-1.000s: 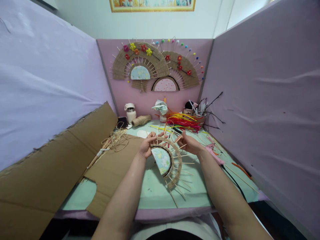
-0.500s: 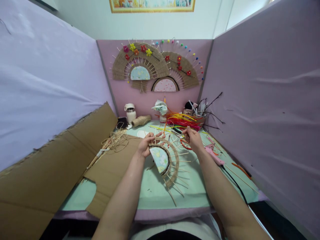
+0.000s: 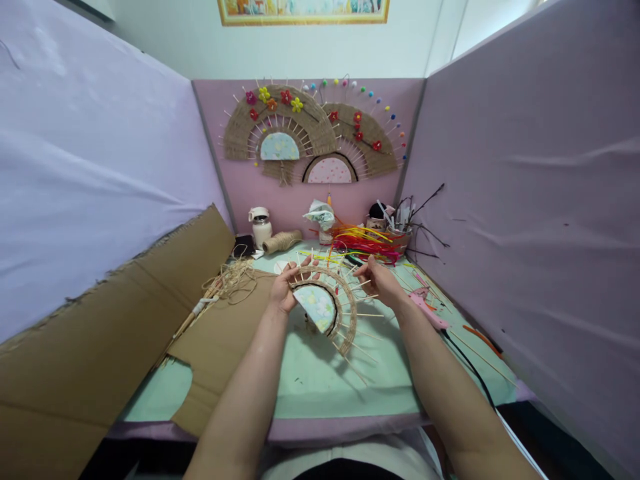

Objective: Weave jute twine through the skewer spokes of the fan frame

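This looks like a craft booth: lilac and pink partitions (image 3: pixel 525 167) box in a single table (image 3: pixel 345 397), and finished twine fans (image 3: pixel 239 139) with bright flowers hang at the back. Materials crowd the tabletop, among them a twine spool (image 3: pixel 283 241), coloured strips (image 3: pixel 363 245), cardboard (image 3: pixel 225 347) and a corded pink tool (image 3: pixel 431 313), with a half-ring (image 3: pixel 317 307) held above. A framed picture (image 3: pixel 305 9) on a pale wall (image 3: pixel 310 53) behind shows the booth stands indoors

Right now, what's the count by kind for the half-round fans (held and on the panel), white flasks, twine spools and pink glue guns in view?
Held fan, in the left hand: 1
Panel fans: 2
White flask: 1
Twine spool: 1
Pink glue gun: 1
Total: 6
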### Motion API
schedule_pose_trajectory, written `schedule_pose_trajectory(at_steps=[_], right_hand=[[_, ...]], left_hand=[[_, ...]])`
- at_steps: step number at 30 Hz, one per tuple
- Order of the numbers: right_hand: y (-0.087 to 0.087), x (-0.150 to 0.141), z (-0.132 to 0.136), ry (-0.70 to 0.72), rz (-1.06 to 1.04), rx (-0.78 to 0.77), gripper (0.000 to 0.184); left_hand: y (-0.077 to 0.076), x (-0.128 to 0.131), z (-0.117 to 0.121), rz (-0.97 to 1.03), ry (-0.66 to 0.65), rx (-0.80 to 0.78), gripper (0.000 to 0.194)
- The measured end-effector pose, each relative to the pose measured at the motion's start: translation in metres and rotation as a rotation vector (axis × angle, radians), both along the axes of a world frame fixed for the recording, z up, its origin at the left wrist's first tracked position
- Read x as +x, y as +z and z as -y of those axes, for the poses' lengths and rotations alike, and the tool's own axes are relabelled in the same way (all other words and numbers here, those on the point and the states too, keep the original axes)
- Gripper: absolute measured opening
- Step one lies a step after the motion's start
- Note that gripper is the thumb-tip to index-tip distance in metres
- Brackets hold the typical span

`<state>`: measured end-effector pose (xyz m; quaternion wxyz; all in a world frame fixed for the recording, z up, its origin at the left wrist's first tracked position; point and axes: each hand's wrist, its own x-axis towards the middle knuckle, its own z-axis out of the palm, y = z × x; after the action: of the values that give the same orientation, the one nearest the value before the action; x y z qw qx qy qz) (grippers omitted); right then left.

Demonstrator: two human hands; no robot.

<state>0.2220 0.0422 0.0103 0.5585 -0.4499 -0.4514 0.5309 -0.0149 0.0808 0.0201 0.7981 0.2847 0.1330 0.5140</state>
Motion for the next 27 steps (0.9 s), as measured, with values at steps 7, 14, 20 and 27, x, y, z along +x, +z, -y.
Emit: schedule_pose_trajectory(at_steps=[7,14,20,27], right_hand=[[-0.0058,0.0021,0.0009,0.170,0.013,-0.104,0.060],[-0.0057,0.0017,-0.0022,0.039,0.034,0.015,0.052],[-0.0097,-0.0008,-0.0043,-0.206,0.408,0.194,0.046],[-0.0048,-0.0014,0.0000,-0.469,0.627,0.396,0.040]], left_hand=[[-0.0007,0.0004,0.0011,0.065,0.021,0.066,0.014],[-0.0002,-0.0020,0.0000,0.065,0.019,0.099,0.016],[-0.0011,-0.0035,-0.0028,0.055,0.074,0.064,0.016],[-0.0019,-0.0023,-0.0046,0.035,0.152,0.056,0.017]])
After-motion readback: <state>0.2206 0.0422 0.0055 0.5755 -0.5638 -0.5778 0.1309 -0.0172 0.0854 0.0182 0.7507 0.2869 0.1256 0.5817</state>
